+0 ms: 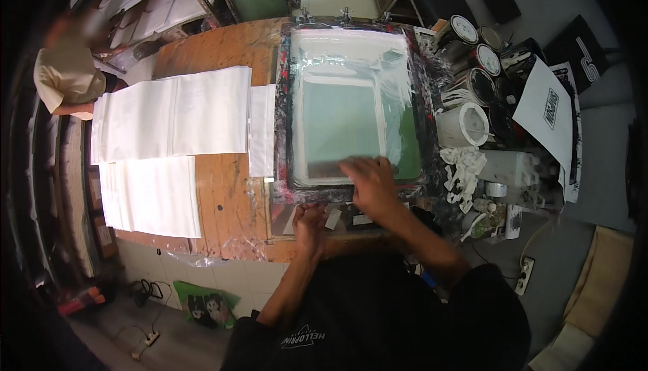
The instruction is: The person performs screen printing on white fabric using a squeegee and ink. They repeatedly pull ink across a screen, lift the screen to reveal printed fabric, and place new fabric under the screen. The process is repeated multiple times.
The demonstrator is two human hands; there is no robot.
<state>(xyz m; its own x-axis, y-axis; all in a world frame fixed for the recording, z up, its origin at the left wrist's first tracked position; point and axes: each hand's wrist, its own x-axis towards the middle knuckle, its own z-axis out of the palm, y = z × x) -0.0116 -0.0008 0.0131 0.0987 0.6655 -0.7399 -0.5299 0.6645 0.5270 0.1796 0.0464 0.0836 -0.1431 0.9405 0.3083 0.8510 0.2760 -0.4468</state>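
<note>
A printing screen (282, 121) in a dark, paint-stained frame lies on the wooden table in front of me. White ink (337, 54) coats its far end and borders the pale green mesh, and a darker green strip shows along the right. My right hand (370, 182) grips a squeegee (325, 169), blurred by motion, low on the mesh at the near end. Below the near edge of the frame is my left hand (310, 224), its fingers curled closed. What it holds, if anything, is hidden.
White sheets (172, 111) cover the table's left side. Ink cans (480, 87), a white bucket (469, 124) and crumpled rags (462, 172) crowd the right. Metal clamps (345, 14) sit at the screen's far edge. Another person (71, 74) stands at the far left, touching the sheets.
</note>
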